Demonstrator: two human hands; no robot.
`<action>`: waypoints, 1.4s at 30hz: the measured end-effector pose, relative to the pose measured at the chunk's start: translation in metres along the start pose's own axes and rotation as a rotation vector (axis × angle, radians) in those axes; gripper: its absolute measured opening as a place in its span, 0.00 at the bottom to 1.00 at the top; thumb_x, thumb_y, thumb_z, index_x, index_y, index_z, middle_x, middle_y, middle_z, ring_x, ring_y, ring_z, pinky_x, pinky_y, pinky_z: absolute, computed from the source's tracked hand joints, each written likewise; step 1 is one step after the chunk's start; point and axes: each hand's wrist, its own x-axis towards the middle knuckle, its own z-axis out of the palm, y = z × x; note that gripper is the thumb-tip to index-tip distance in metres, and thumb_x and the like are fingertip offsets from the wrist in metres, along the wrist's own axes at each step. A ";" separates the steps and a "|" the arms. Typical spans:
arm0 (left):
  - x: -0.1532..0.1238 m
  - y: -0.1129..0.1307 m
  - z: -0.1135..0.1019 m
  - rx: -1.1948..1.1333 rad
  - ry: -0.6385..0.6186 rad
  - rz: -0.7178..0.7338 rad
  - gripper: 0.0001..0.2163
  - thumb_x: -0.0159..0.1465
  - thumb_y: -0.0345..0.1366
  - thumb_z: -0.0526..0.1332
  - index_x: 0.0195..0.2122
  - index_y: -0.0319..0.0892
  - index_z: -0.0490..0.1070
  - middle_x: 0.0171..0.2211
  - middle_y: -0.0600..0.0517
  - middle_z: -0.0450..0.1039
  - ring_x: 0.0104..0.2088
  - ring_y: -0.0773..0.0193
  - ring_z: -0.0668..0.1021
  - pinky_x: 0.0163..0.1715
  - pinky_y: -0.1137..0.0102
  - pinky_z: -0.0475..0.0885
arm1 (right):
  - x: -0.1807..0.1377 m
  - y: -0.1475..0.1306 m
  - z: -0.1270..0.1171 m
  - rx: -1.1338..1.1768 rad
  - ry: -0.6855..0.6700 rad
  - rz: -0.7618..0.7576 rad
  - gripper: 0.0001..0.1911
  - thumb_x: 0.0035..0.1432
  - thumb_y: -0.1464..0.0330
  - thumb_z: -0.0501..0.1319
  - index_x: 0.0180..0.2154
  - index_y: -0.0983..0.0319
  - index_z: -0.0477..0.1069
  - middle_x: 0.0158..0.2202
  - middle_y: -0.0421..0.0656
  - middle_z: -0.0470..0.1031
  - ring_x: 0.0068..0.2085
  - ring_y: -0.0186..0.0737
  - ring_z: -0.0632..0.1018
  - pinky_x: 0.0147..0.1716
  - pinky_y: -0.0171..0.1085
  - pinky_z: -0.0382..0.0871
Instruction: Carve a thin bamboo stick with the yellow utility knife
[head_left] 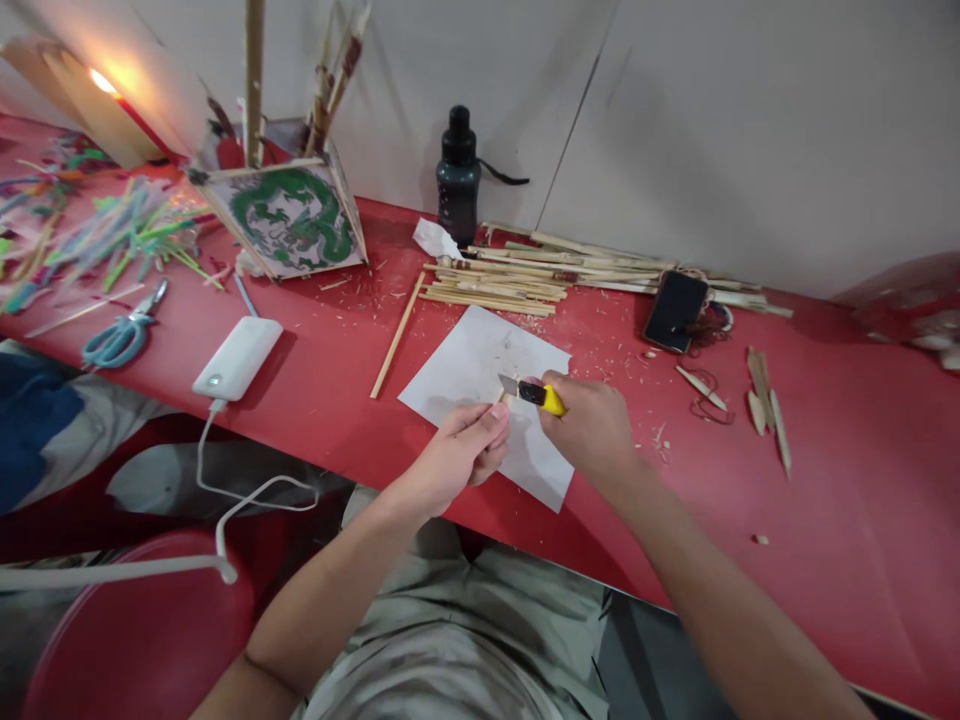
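My left hand [471, 447] is closed in a pinch on a short piece of bamboo [505, 397], most of it hidden by the fingers. A yellow and black utility knife [541, 396] is gripped in my right hand [592, 420], its blade pointing left and touching or almost touching the bamboo piece. Both hands are over a sheet of white paper [450, 375] that lies at an angle near the table's front edge, with fine shavings on it. Left of the paper lies a single bamboo stick [397, 335].
Behind the paper are stacked bamboo sticks [495, 290] and a dark bottle [458, 185]. A phone [676, 311] and carved pieces [780, 430] lie right. Leftward are a white power bank [238, 358] with cable, scissors [120, 340], a dragon-painted box [289, 220] and a lit candle [135, 110].
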 end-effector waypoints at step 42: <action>0.111 0.010 -0.041 1.060 0.196 0.462 0.10 0.74 0.36 0.47 0.42 0.43 0.68 0.37 0.50 0.73 0.37 0.62 0.73 0.39 0.69 0.62 | 0.021 0.022 0.051 0.106 0.061 0.159 0.35 0.71 0.44 0.41 0.47 0.63 0.73 0.29 0.49 0.77 0.28 0.43 0.73 0.28 0.38 0.48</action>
